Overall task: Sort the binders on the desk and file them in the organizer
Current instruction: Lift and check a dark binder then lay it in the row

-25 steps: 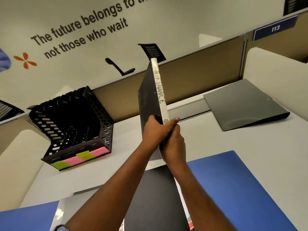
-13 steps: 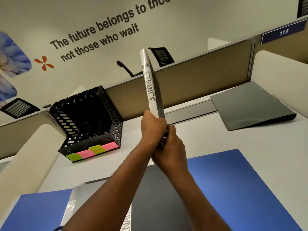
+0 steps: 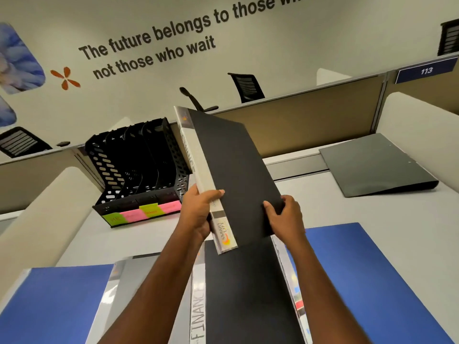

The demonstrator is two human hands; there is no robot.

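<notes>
Head view counts five binders: one black binder [image 3: 231, 167] held up at centre, another black one [image 3: 248, 294] at 6 o'clock, two blue, one grey [image 3: 377, 165] at 3 o'clock. One black organizer [image 3: 139, 170] stands at 9 o'clock on the white desk [image 3: 372, 209], against a cubicle partition. The left hand [image 3: 198, 214] clasps the held binder's spine; the right hand [image 3: 285, 219] pinches its cover edge.

Black binder [image 3: 236, 170] with white spine, black perforated organizer [image 3: 139, 170] — green and pink labels — blue folders [image 3: 372, 281].
</notes>
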